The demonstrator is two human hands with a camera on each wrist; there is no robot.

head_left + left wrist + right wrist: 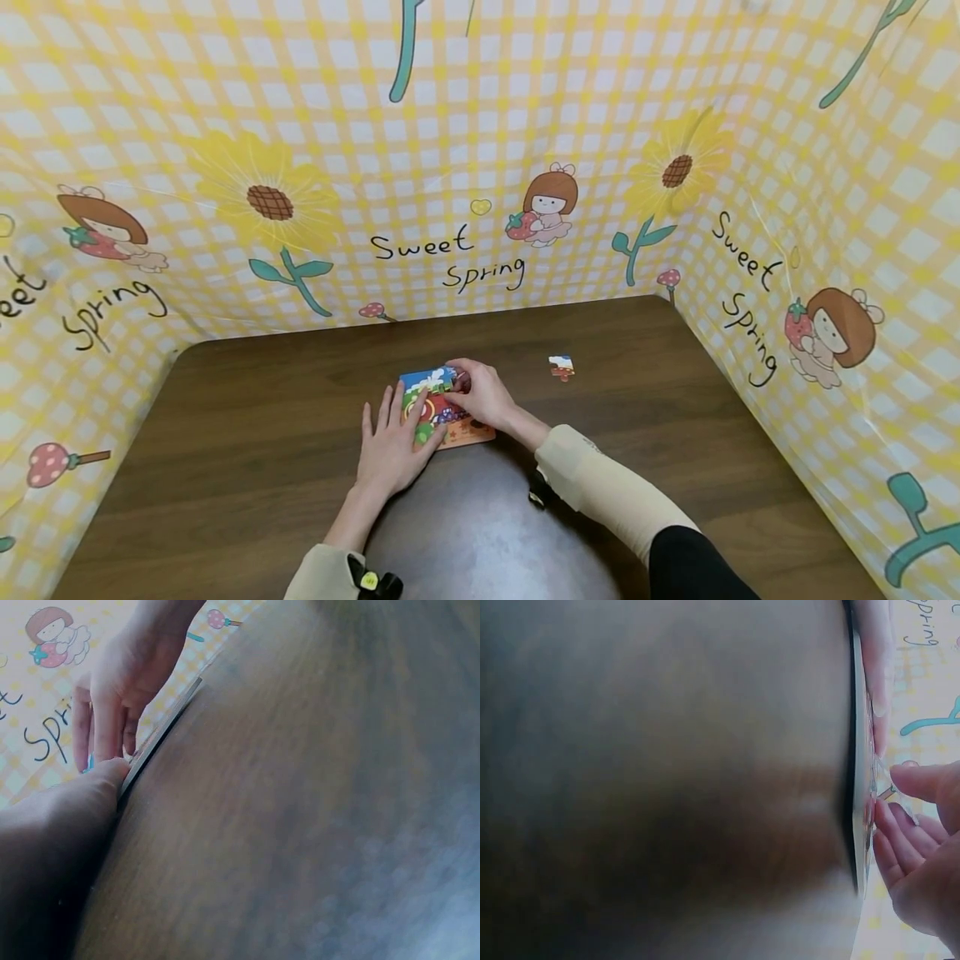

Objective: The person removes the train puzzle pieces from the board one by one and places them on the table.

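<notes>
A colourful jigsaw puzzle (471, 433) in a flat tray lies on the table, its thin edge showing in both wrist views. My left hand (392, 450) rests on the puzzle's left side with fingers spread and straight. At the upper right of the puzzle, my right hand (487, 396) pinches a puzzle piece (901, 801) between thumb and fingers. That piece stands tilted against the puzzle's surface in the right wrist view; in the head view my fingers mostly cover it. Farther right, another puzzle piece (561, 367) lies loose on the table.
The brown wooden table (262, 417) reaches back to a yellow checked cloth (420, 183) with printed flowers and lettering. The cloth hangs along the back and both sides.
</notes>
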